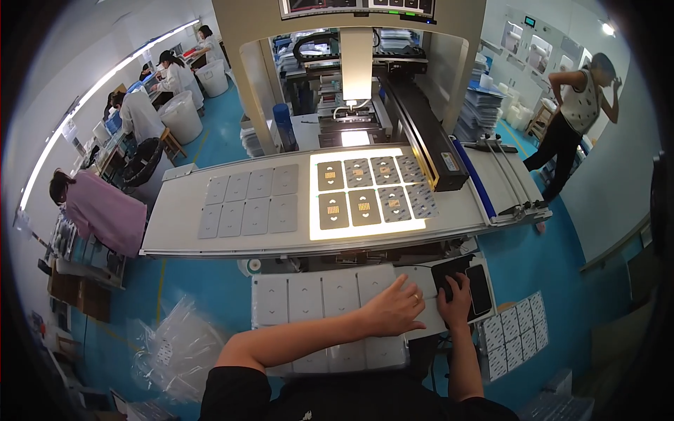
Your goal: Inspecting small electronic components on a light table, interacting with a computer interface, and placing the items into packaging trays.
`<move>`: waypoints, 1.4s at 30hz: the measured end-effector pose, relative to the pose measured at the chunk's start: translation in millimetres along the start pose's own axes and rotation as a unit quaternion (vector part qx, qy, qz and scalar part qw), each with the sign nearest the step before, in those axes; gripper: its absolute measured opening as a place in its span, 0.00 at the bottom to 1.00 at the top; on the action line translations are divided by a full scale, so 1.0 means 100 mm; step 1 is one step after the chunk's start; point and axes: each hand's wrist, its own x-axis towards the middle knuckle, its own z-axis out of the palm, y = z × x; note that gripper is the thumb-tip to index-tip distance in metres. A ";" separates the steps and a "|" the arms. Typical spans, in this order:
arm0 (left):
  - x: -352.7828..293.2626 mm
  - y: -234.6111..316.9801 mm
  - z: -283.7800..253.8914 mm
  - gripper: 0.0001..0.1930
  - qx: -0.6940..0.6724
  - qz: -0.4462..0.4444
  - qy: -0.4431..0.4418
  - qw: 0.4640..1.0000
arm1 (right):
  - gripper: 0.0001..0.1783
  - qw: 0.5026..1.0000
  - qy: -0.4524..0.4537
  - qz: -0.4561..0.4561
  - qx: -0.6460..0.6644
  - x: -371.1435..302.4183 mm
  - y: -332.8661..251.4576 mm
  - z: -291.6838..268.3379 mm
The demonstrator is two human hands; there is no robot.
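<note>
My left hand (397, 306) hovers over the right part of a stack of grey panel sheets (302, 298). Its fingers are apart and loosely bent, with a ring on one and nothing held. My right hand (455, 300) lies over a dark computer mouse (447, 283), fingers curled on it; the hand hides most of the mouse. Under it is a black mouse pad (449, 268), with a black phone (479, 289) alongside. Beyond, on the machine's white belt (182, 210), lies a sheet of grey panels (249, 200). Patterned panels (365, 203) sit right of it under bright light.
A dark machine arm (428, 140) spans the belt's right part beside a blue roller (474, 179). Clear plastic bags (179, 347) lie at lower left, and a patterned panel sheet (514, 337) is at lower right. Several people work along the left; another person (579, 112) stands right.
</note>
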 end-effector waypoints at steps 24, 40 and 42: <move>-1.02 -1.25 -0.67 0.60 -0.165 -0.481 -0.298 0.808 | 0.21 1.000 0.005 -0.010 0.016 -0.05 0.07 0.03; -1.02 -1.25 -0.64 0.60 -0.147 -0.479 -0.302 0.811 | 0.21 0.999 -0.025 -0.027 0.024 -0.03 0.05 0.02; -1.00 -1.25 -0.67 0.58 -0.143 -0.510 -0.318 0.787 | 0.21 1.000 0.014 -0.021 0.017 -0.02 0.05 0.02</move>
